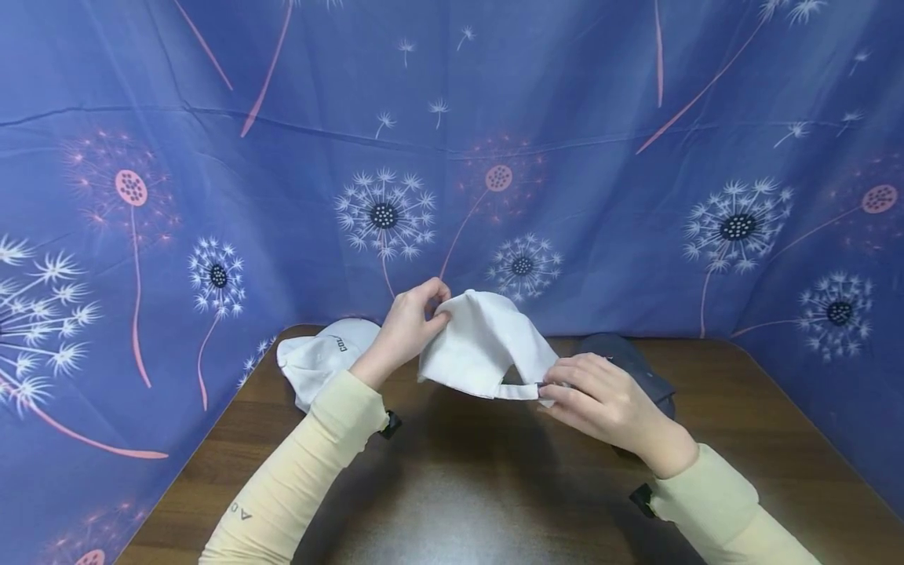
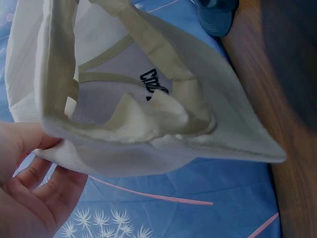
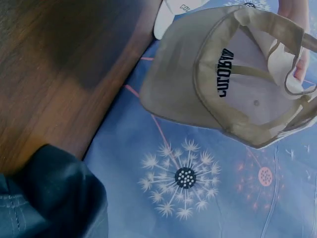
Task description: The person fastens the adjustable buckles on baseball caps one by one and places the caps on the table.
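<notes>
At the far left, a resting white cap (image 1: pixel 328 357) lies on the brown tabletop (image 1: pixel 452 502). Beside it, the left hand (image 1: pixel 406 326) has its grip pinching the edge of the held white cap (image 1: pixel 476 345). That cap is up above the tabletop, between the 2 hands, back opening toward the person. It looks light and soft: the crown (image 1: pixel 452 353) should crumple under pressure, while the brim (image 3: pixel 173 79) is probably stiffer and a surer place to hold. Cloth like this seems unlikely to slip or break. At its lower right, the right hand (image 1: pixel 607 396) has its grip pinching the rear strap (image 1: pixel 515 391) by the dark fastening (image 1: pixel 541 385). Rightmost, a dark cap (image 1: pixel 628 361) sits on the tabletop, partly behind the right hand.
</notes>
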`<action>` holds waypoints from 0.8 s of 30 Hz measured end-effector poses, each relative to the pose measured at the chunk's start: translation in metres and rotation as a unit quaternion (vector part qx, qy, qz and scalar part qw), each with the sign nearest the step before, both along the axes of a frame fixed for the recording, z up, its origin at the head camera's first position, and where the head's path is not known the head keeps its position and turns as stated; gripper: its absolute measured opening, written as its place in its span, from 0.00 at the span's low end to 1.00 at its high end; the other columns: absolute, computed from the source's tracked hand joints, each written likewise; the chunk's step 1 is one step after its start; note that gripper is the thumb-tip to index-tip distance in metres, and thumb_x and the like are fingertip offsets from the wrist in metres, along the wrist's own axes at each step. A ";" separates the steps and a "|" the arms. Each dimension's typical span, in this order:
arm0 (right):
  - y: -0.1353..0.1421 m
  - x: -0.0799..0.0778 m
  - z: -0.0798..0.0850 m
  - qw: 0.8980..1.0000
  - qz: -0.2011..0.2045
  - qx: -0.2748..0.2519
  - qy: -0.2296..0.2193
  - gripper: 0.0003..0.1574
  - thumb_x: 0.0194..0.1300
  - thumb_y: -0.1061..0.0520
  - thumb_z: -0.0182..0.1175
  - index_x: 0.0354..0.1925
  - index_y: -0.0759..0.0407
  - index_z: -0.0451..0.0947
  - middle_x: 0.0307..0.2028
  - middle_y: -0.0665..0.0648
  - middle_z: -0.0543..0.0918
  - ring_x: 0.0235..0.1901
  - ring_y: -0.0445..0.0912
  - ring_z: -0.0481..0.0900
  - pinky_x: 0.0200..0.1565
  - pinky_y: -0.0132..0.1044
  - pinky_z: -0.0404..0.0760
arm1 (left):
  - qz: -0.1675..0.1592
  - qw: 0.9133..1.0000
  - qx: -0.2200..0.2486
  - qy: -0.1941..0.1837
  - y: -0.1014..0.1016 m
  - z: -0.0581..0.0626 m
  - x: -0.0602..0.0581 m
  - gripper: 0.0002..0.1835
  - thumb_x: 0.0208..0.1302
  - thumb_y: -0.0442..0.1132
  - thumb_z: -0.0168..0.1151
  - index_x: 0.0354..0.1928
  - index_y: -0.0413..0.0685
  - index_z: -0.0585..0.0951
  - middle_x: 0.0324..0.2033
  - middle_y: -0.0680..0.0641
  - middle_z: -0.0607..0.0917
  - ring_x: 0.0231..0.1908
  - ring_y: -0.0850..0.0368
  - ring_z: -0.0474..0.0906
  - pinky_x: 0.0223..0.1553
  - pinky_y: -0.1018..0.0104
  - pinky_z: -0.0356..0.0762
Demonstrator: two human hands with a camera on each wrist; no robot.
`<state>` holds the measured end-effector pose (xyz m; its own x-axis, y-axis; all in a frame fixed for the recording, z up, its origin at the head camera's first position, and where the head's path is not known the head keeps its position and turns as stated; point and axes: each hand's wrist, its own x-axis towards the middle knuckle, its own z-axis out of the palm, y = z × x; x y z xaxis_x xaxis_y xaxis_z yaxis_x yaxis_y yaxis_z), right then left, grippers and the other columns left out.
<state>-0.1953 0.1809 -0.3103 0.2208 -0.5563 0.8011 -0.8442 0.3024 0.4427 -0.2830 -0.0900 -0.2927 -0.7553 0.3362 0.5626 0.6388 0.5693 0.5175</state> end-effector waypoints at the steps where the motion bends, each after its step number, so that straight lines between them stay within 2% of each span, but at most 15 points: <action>1: 0.001 0.000 -0.001 1.000 -0.004 0.000 0.003 0.18 0.65 0.50 0.59 0.28 0.64 0.81 0.28 0.59 0.83 0.26 0.50 0.80 0.30 0.43 0.78 | 0.002 1.000 0.002 0.007 0.000 0.001 0.000 0.08 0.58 0.31 0.61 0.34 0.51 0.74 0.31 0.50 0.81 0.29 0.51 0.76 0.32 0.63 0.72; 4: 0.003 -0.002 -0.002 1.000 -0.021 -0.010 0.008 0.23 0.64 0.45 0.59 0.28 0.64 0.81 0.27 0.59 0.83 0.26 0.52 0.80 0.29 0.44 0.78 | 0.008 1.000 0.007 0.027 0.001 0.002 0.001 0.08 0.57 0.31 0.61 0.33 0.52 0.74 0.29 0.51 0.79 0.29 0.54 0.74 0.32 0.64 0.71; 7: 0.006 -0.005 -0.003 0.998 -0.053 -0.029 0.004 0.22 0.64 0.46 0.59 0.29 0.64 0.81 0.29 0.61 0.83 0.27 0.54 0.80 0.31 0.46 0.77 | 0.008 0.998 0.011 0.057 0.003 0.002 0.001 0.08 0.56 0.30 0.62 0.32 0.51 0.75 0.29 0.51 0.79 0.30 0.58 0.74 0.32 0.65 0.72; 12: 0.012 -0.010 -0.006 0.991 -0.118 -0.050 -0.036 0.20 0.66 0.48 0.57 0.37 0.65 0.81 0.36 0.63 0.83 0.34 0.57 0.80 0.36 0.48 0.77 | -0.012 0.992 0.004 0.122 0.006 -0.001 0.002 0.07 0.56 0.28 0.61 0.33 0.48 0.76 0.32 0.51 0.80 0.33 0.59 0.76 0.35 0.65 0.75; 17: 0.016 -0.014 -0.010 0.977 -0.184 -0.064 -0.090 0.22 0.68 0.47 0.55 0.43 0.65 0.80 0.42 0.64 0.81 0.39 0.57 0.79 0.39 0.50 0.77 | -0.037 0.986 -0.004 0.165 0.011 -0.007 0.004 0.09 0.54 0.27 0.61 0.32 0.48 0.76 0.31 0.51 0.80 0.31 0.60 0.74 0.34 0.67 0.74; 20: 0.016 -0.017 -0.013 0.969 -0.205 -0.068 -0.123 0.22 0.67 0.46 0.55 0.46 0.64 0.79 0.45 0.63 0.80 0.41 0.57 0.78 0.40 0.50 0.77 | -0.051 0.983 -0.017 0.178 0.014 -0.011 0.006 0.09 0.54 0.26 0.62 0.33 0.48 0.76 0.31 0.51 0.80 0.30 0.60 0.73 0.33 0.68 0.74; 24: 0.014 -0.021 -0.017 0.963 -0.207 -0.073 -0.157 0.24 0.67 0.44 0.55 0.47 0.63 0.79 0.47 0.63 0.79 0.44 0.56 0.78 0.41 0.51 0.78 | -0.068 0.978 -0.037 0.194 0.019 -0.015 0.009 0.09 0.55 0.27 0.61 0.34 0.48 0.76 0.31 0.51 0.79 0.30 0.61 0.73 0.32 0.68 0.74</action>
